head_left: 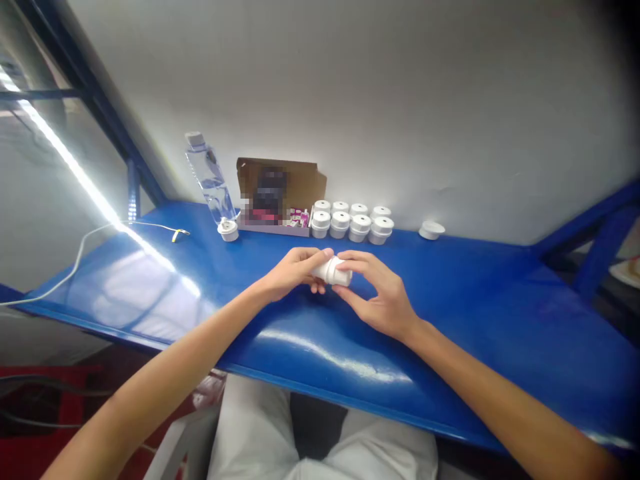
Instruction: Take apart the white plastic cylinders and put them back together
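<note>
A white cylindrical piece (338, 272) lies tilted on its side between my two hands, above the blue table (425, 307). My left hand (296, 272) grips its left end, thumb on top and fingers curled beneath. At the other end, my right hand (377, 291) pinches the piece between thumb and fingers. Behind my hands, several similar white pieces (360, 227) stand upright in two rows. A single white piece (229, 230) sits to their left, and a low white cap (431, 230) is to their right by the wall.
An open cardboard box (305, 175) with small packets stands at the back, beside a clear water bottle (210, 177). A white cable (80, 250) crosses the table's left side. Blue frame bars (595, 233) rise at both sides, and a grey wall (400, 113) runs behind.
</note>
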`<state>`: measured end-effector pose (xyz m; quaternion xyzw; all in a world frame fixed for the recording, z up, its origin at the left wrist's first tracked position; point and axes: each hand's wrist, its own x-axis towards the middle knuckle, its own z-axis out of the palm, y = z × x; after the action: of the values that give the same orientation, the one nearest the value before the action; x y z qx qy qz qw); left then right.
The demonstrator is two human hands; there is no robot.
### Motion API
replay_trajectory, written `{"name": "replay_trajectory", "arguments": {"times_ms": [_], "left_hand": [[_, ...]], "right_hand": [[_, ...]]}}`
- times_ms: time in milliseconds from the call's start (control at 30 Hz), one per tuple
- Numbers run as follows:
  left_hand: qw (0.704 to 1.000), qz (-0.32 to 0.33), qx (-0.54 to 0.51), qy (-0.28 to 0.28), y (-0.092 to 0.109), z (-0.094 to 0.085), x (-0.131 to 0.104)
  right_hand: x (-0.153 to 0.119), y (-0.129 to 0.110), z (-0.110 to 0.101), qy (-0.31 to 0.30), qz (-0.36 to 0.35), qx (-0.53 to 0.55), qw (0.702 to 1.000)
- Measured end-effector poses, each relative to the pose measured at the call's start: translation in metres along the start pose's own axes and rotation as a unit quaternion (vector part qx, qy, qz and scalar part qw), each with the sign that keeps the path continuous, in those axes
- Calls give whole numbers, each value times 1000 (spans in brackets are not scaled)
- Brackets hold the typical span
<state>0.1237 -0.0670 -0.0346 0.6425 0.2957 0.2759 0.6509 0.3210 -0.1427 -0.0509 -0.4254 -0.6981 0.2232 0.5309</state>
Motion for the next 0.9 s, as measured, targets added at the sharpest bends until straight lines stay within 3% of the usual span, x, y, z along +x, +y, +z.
{"name": "replay_trajectory", "arguments": {"times_ms": [167, 233, 367, 433, 567, 633, 700, 767, 833, 900], "left_hand": [[994, 100, 7, 35, 1, 0, -1], [996, 87, -3, 35, 1, 1, -1], [999, -10, -27, 17, 1, 3, -1], [1000, -1, -8, 18, 2, 3, -2], [995, 96, 29, 21, 4, 0, -3], [995, 94, 13, 12, 5, -3, -4], [998, 56, -8, 1, 6, -4, -4], [1000, 14, -12, -2, 7, -4, -4], [1000, 12, -4, -2, 7, -2, -5], [999, 52, 6, -4, 7, 0, -5]], "right_hand": [[1, 5, 2, 25, 155, 69, 985], [1, 6, 0, 27, 116, 38, 992], [0, 2, -5, 7, -58, -74, 996], [0, 2, -5, 7, -50, -82, 995], [2, 8, -4, -2, 92, -6, 996], [3, 8, -5, 1, 70, -5, 998], [3, 5, -6, 7, -2, -37, 999], [3, 2, -6, 9, -23, -45, 999], [3, 0, -4, 13, 57, 7, 998], [4, 2, -1, 17, 177, 92, 980]]}}
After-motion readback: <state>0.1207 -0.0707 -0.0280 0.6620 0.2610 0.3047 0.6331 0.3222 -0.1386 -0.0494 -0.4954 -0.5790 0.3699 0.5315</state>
